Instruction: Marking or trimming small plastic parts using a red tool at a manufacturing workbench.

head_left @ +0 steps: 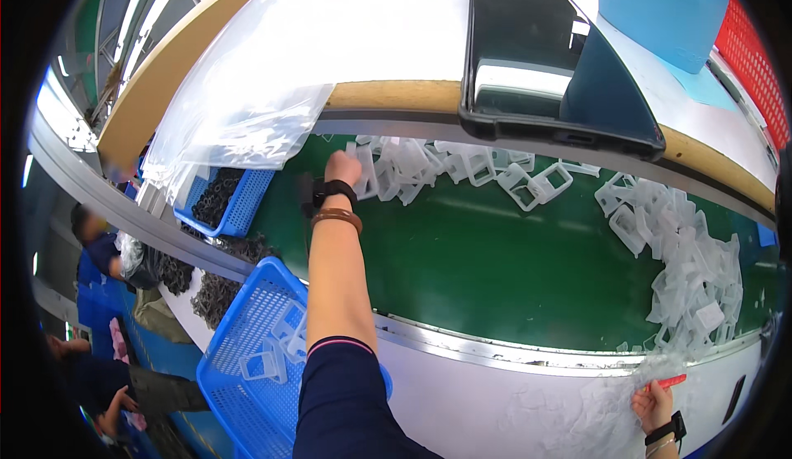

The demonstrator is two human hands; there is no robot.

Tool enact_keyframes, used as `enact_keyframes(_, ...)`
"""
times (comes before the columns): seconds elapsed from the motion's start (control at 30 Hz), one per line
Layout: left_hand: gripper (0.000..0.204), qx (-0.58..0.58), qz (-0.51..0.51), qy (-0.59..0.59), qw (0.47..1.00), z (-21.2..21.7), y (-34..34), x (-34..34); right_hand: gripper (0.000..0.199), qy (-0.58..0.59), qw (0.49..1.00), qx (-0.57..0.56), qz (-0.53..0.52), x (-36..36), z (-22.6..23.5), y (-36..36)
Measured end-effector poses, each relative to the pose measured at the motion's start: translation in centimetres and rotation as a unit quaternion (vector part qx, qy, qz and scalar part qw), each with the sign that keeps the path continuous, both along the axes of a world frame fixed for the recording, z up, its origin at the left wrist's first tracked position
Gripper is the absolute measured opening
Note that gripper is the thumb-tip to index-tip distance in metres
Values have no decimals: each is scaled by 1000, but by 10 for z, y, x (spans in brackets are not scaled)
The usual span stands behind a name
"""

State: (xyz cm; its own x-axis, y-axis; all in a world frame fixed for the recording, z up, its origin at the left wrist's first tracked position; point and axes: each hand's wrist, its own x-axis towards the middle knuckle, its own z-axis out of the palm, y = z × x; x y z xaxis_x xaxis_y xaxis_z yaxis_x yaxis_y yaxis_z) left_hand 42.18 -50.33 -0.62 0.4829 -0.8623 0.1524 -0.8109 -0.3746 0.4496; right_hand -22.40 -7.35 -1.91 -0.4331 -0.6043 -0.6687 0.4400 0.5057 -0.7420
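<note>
Nearest me, at five o'clock, my right hand [652,404] pinches a small red tool [672,381] on the white desk [462,393]. At seven o'clock a blue basket [247,352] holds a few clear plastic frames [276,352]. Farther out, at eleven o'clock, my left hand [342,167] reaches over the green conveyor belt [487,253], fingers closed on one of the translucent frames [404,166] heaped there. At three o'clock lies a bigger heap [693,269].
</note>
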Motion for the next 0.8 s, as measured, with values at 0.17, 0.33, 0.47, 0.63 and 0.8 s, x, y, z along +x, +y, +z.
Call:
enact_keyframes(0.17, 28, -65, -85, 96, 990, 1, -46, -39, 15, 2, 1000, 25, 2, 0, 3, -3)
enact_keyframes(0.33, 29, -9, -143, 108, 984, -27, -64, -132, 17, -17, 999, 36, 5, 0, 3, -6)
enact_keyframes(0.47, 31, 7, -216, 126, 968, -37, -64, -223, 17, -21, 999, 30, 17, 0, 4, -6)
enact_keyframes(0.63, 33, 16, -338, 164, 927, -37, -38, -360, 18, -72, 997, 8, 30, -2, 10, -6)
enact_keyframes(0.8, 39, -14, -461, 217, 860, -15, 34, -514, 19, -92, 994, 7, 51, -5, 8, -4)
